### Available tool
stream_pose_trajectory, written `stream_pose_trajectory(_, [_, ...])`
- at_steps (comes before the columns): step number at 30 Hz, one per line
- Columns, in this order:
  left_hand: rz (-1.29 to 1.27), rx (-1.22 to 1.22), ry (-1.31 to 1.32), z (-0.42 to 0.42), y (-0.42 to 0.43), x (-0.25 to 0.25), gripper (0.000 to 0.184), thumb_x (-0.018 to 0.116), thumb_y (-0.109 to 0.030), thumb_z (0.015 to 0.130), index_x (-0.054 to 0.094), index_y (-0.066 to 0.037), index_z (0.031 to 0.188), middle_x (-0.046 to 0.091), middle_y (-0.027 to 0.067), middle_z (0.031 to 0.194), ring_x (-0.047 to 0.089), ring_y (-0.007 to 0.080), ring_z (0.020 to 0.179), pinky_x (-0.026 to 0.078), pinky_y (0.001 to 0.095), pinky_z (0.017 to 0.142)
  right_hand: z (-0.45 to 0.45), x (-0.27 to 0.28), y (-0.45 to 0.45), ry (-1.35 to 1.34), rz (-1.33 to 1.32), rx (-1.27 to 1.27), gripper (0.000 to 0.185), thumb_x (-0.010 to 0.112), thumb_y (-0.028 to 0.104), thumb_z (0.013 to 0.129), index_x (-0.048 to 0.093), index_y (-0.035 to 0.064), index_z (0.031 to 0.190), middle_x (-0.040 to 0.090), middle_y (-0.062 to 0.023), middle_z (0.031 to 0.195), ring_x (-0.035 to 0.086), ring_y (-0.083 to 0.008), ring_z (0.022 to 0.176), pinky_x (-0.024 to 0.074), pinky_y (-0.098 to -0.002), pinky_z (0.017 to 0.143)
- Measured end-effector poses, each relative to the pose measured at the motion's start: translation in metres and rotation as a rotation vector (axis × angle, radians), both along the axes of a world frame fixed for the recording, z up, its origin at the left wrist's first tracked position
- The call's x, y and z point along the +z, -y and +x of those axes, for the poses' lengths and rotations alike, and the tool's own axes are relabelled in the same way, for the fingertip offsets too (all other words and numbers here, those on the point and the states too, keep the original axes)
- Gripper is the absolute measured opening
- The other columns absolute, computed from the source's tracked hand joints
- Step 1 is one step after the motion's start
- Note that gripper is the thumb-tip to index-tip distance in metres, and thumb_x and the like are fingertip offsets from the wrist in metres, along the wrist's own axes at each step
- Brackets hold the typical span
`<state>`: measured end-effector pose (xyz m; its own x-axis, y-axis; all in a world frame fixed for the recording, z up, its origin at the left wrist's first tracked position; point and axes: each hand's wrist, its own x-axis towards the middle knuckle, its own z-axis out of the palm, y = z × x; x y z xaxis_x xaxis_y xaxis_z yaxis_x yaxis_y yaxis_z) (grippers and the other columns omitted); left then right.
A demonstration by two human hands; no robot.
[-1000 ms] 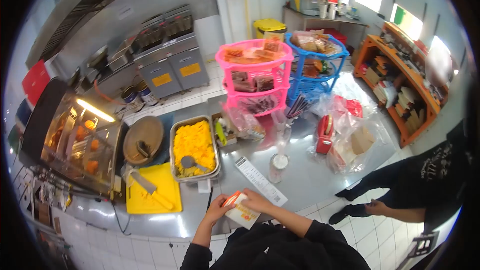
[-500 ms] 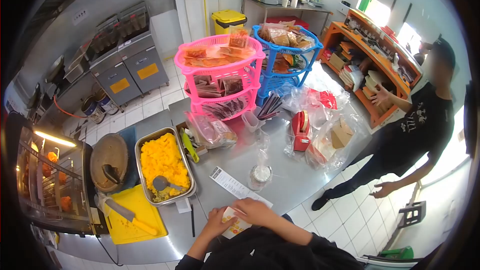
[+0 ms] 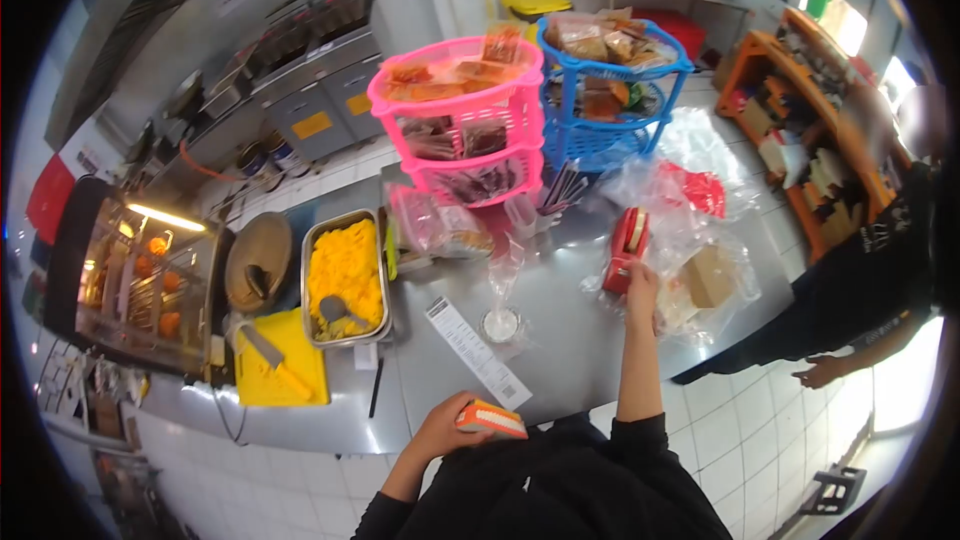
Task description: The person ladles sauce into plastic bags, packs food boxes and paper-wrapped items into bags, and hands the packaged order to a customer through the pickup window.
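My left hand (image 3: 446,429) is close to my body, fingers closed around a small orange-and-white paper packet (image 3: 493,418). My right hand (image 3: 642,296) reaches out to the near end of a red tape dispenser (image 3: 622,258). Its fingers are drawn together there; what they pinch, if anything, is too small to see. Left of that hand, a clear plastic bag with a round, pale-filled container (image 3: 500,324) stands on the steel table. A long printed receipt (image 3: 478,352) lies flat between this bag and my left hand.
A metal tray of yellow food (image 3: 346,280) sits left, near a knife (image 3: 275,360) on a yellow board (image 3: 318,390). Pink (image 3: 460,100) and blue baskets (image 3: 612,125) of packets stand behind. Plastic bags (image 3: 735,275) lie right of the dispenser. Another person (image 3: 850,260) stands at right.
My right hand has left the packet and moved right and forward to the tape dispenser. My left hand keeps the packet, now tilted with its orange side showing. The camera view has shifted.
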<state>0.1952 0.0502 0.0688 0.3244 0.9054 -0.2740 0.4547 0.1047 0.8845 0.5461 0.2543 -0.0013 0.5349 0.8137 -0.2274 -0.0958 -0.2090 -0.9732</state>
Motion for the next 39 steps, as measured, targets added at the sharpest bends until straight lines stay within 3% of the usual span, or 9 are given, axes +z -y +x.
stream_pose_trajectory(2, [0.022, 0.079, 0.01, 0.01, 0.003, -0.002, 0.046, 0.079, -0.026, 0.069, 0.058, -0.005, 0.105, 0.061, 0.0082, 0.095, 0.061, 0.019, 0.091, 0.046, 0.0292, 0.08, -0.024, 0.003, 0.013, -0.105, 0.052, -0.101, 0.026, 0.054, 0.027, 0.093, 0.066, 0.0058, 0.086, 0.059, -0.0044, 0.089, 0.056, -0.0115, 0.068, 0.0434, -0.02, 0.049])
stream_pose_trajectory(4, [0.014, 0.124, 0.014, 0.018, 0.004, -0.006, 0.044, 0.078, -0.025, 0.07, 0.058, -0.005, 0.103, 0.061, 0.008, 0.093, 0.061, 0.0191, 0.09, 0.046, 0.0291, 0.08, -0.035, -0.019, 0.032, 0.06, 0.524, -0.155, 0.021, 0.054, 0.021, 0.094, 0.065, 0.0041, 0.087, 0.058, -0.0037, 0.092, 0.056, -0.0109, 0.073, 0.0481, -0.0207, 0.051])
stream_pose_trajectory(12, [-0.006, 0.177, 0.162, 0.053, 0.0, -0.008, 0.041, 0.078, -0.021, 0.071, 0.055, -0.005, 0.102, 0.059, 0.0046, 0.089, 0.057, 0.0138, 0.086, 0.046, 0.0276, 0.078, -0.034, -0.026, 0.047, 0.048, 0.078, -0.01, 0.023, 0.05, 0.024, 0.097, 0.059, 0.0054, 0.087, 0.051, 0.0019, 0.073, 0.047, -0.0053, 0.063, 0.0402, -0.0217, 0.047])
stream_pose_trajectory(17, [-0.002, 0.115, 0.399, 0.067, -0.028, -0.002, 0.04, 0.076, -0.019, 0.069, 0.055, -0.005, 0.101, 0.059, 0.0027, 0.091, 0.056, 0.0122, 0.087, 0.046, 0.0272, 0.08, 0.001, -0.029, 0.063, 0.175, 0.025, 0.226, 0.026, 0.052, 0.022, 0.094, 0.059, 0.0017, 0.079, 0.047, -0.0009, 0.064, 0.045, -0.0106, 0.062, 0.0363, -0.0252, 0.06])
stream_pose_trajectory(21, [0.002, 0.006, 0.301, 0.087, -0.047, 0.006, 0.043, 0.076, -0.018, 0.068, 0.056, -0.004, 0.103, 0.058, 0.0027, 0.092, 0.056, 0.0129, 0.088, 0.045, 0.028, 0.082, 0.002, -0.051, 0.085, 0.375, 0.173, 0.261, 0.022, 0.054, 0.019, 0.093, 0.062, 0.0045, 0.079, 0.044, 0.005, 0.065, 0.04, -0.0053, 0.057, 0.0339, -0.0224, 0.053])
stream_pose_trajectory(24, [0.017, 0.015, 0.302, 0.095, -0.056, 0.005, 0.043, 0.076, -0.018, 0.068, 0.057, -0.005, 0.104, 0.059, 0.0028, 0.092, 0.056, 0.0129, 0.089, 0.045, 0.0283, 0.083, 0.006, 0.032, 0.107, 0.149, 0.309, 0.584, 0.016, 0.059, 0.016, 0.089, 0.062, 0.0047, 0.079, 0.049, 0.0024, 0.075, 0.046, -0.0083, 0.063, 0.0365, -0.0241, 0.058])
stream_pose_trajectory(26, [-0.019, 0.007, 0.296, 0.101, -0.063, 0.016, 0.044, 0.076, -0.019, 0.066, 0.057, -0.005, 0.103, 0.059, 0.004, 0.091, 0.056, 0.0141, 0.088, 0.045, 0.0284, 0.081, 0.016, 0.101, 0.107, 0.372, 0.636, 1.124, 0.016, 0.062, 0.022, 0.087, 0.062, 0.0075, 0.079, 0.054, -0.0012, 0.084, 0.051, -0.0156, 0.079, 0.0409, -0.0317, 0.069])
stream_pose_trajectory(29, [0.057, -0.167, 0.207, 0.117, -0.078, 0.031, 0.046, 0.077, -0.02, 0.062, 0.057, -0.005, 0.1, 0.059, 0.0067, 0.088, 0.057, 0.018, 0.083, 0.045, 0.0291, 0.077, 0.013, 0.151, 0.103, 0.732, 0.643, 1.399, 0.019, 0.064, 0.03, 0.084, 0.063, 0.0117, 0.078, 0.052, 0.0011, 0.08, 0.052, -0.0174, 0.082, 0.0414, -0.0337, 0.069])
stream_pose_trajectory(39, [0.296, -0.372, 0.101, 0.15, -0.097, 0.077, 0.045, 0.079, -0.026, 0.058, 0.059, -0.008, 0.094, 0.06, 0.0059, 0.084, 0.058, 0.0256, 0.077, 0.045, 0.0327, 0.069, 0.025, 0.181, 0.1, 1.302, 0.547, 1.512, 0.033, 0.058, 0.049, 0.082, 0.065, 0.0166, 0.082, 0.058, 0.0025, 0.074, 0.058, -0.0186, 0.077, 0.0486, -0.0331, 0.055])
